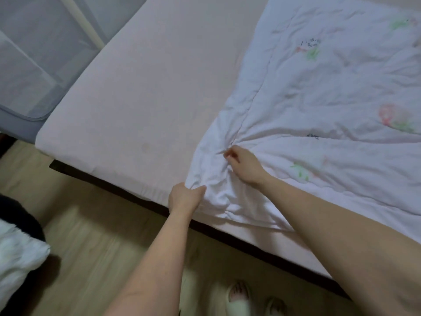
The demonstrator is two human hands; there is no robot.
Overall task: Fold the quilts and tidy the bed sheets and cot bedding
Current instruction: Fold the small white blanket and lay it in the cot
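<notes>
A white quilt (330, 92) with faint red and green prints lies spread over the right half of the bed. Its near corner is bunched at the bed's front edge. My left hand (183, 197) grips that corner, thumb on top of the cloth. My right hand (245, 165) pinches a gathered fold of the quilt a little further in, where creases fan out from the fingers. The pale pink bed sheet (148, 92) covers the mattress and lies bare on the left.
A grey mesh cot (34, 65) stands against the bed's far left side. A dark bed frame edge (127, 190) runs below the mattress. Wooden floor (95, 247) lies in front, with a white fluffy thing (18, 258) at the left and my slippered feet (239, 297) at the bottom.
</notes>
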